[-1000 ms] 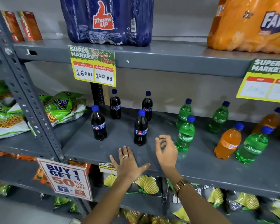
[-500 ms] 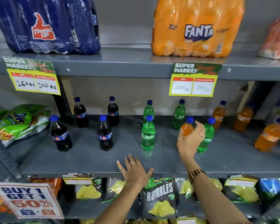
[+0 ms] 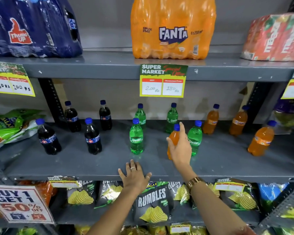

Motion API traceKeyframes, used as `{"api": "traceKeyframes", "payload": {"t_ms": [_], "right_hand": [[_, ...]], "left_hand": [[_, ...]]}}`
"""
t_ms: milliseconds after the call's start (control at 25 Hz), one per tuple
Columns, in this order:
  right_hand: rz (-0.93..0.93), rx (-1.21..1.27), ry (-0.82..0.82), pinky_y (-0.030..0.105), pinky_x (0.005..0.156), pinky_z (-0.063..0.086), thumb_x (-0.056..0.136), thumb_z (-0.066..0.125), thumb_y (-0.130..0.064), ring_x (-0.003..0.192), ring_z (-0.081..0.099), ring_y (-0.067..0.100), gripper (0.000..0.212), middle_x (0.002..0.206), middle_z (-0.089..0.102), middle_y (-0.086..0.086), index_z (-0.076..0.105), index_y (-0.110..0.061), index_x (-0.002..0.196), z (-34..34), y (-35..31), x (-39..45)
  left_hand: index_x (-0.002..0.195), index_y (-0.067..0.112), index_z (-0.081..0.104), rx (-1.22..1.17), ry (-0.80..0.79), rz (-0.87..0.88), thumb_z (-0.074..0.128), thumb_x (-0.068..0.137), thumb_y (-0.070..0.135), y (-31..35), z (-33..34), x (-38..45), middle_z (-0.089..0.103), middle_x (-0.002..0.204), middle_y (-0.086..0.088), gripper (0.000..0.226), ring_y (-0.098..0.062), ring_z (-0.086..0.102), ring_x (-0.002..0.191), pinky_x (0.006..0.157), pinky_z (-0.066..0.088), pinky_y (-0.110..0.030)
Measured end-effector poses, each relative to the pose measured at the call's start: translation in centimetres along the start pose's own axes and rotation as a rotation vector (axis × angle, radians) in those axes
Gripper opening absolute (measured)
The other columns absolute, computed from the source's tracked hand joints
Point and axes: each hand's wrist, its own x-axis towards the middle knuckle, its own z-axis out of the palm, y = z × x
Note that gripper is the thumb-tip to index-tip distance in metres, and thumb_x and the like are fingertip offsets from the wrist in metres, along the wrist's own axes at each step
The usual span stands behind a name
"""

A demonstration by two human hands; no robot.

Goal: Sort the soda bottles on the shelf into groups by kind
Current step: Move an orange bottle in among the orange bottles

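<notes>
Here we face the grey shelf [image 3: 75, 165] that carries the loose bottles, with a further shelf above it bearing the Fanta multipack [image 3: 173, 31] and the Thums Up multipack [image 3: 32, 28]. On the middle shelf we count four cola bottles [image 3: 92, 138] at the left, four Sprite bottles [image 3: 136, 138] in the centre, and three orange bottles [image 3: 261, 139] standing at the right, well apart from one another. Our right hand [image 3: 181, 148] is wrapped around a fourth orange bottle [image 3: 174, 137], fingers closed about its body from the right side, thumb on the left. This bottle sits among the green group, just beside the front right Sprite bottle [image 3: 194, 138]; its base is hidden by the hand, so we cannot tell whether it rests on the shelf or is lifted clear. Our left hand [image 3: 134, 175] lies flat, fingers spread, on the front edge of the shelf and grips nothing. A price tag [image 3: 163, 80] hangs from the upper shelf edge. A watch [image 3: 194, 182] is on the right wrist.
</notes>
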Motion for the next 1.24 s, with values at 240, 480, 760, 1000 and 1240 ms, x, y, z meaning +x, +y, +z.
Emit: {"api": "traceKeyframes", "payload": {"t_ms": [240, 480, 760, 1000, 1240], "right_hand": [[-0.075, 0.035, 0.039, 0.048, 0.080, 0.052, 0.082, 0.061, -0.042, 0.094, 0.062, 0.034, 0.074, 0.114, 0.063, 0.013, 0.019, -0.030, 0.141, -4.9, 3.8, -2.3], [-0.029, 0.009, 0.154, 0.046, 0.075, 0.052, 0.081, 0.064, -0.038, 0.085, 0.064, 0.035, 0.075, 0.105, 0.063, 0.012, 0.021, -0.028, 0.141, -10.7, 9.0, -1.3], [0.018, -0.037, 0.113, 0.047, 0.078, 0.051, 0.084, 0.060, -0.034, 0.090, 0.061, 0.038, 0.075, 0.123, 0.058, 0.014, 0.014, -0.029, 0.143, -14.0, 12.6, 2.7], [0.051, -0.061, 0.079, 0.050, 0.081, 0.052, 0.086, 0.059, -0.030, 0.098, 0.059, 0.038, 0.077, 0.135, 0.049, 0.014, 0.010, -0.029, 0.144, -13.7, 14.1, 6.1], [0.077, -0.014, 0.092, 0.051, 0.088, 0.048, 0.085, 0.060, -0.028, 0.117, 0.050, 0.038, 0.079, 0.137, 0.046, 0.015, 0.007, -0.032, 0.143, -12.6, 15.1, 8.3]], "left_hand": [[0.150, 0.011, -0.005, 0.009, 0.058, 0.067, 0.021, 0.096, 0.057, 4.0, 2.0, -0.8, -0.011, 0.159, -0.008, 0.075, -0.028, -0.013, 0.145, 0.114, -0.005, -0.059], [0.148, 0.012, -0.013, 0.071, 0.115, 0.178, 0.017, 0.093, 0.063, 8.5, 4.1, -1.0, -0.022, 0.157, -0.004, 0.081, -0.020, -0.021, 0.143, 0.113, -0.011, -0.057], [0.150, 0.014, -0.006, 0.100, 0.136, 0.155, 0.015, 0.091, 0.066, 12.4, 5.5, -0.9, -0.014, 0.159, -0.003, 0.081, -0.021, -0.017, 0.145, 0.110, -0.011, -0.063], [0.150, 0.017, -0.007, 0.110, 0.167, 0.175, 0.018, 0.090, 0.068, 12.5, 5.9, -0.8, -0.013, 0.159, -0.002, 0.082, -0.023, -0.017, 0.145, 0.111, -0.009, -0.062], [0.149, 0.024, -0.010, 0.101, 0.143, 0.186, 0.020, 0.088, 0.071, 12.4, 6.1, -0.3, -0.012, 0.159, -0.002, 0.083, -0.023, -0.018, 0.145, 0.112, -0.009, -0.060]]}}
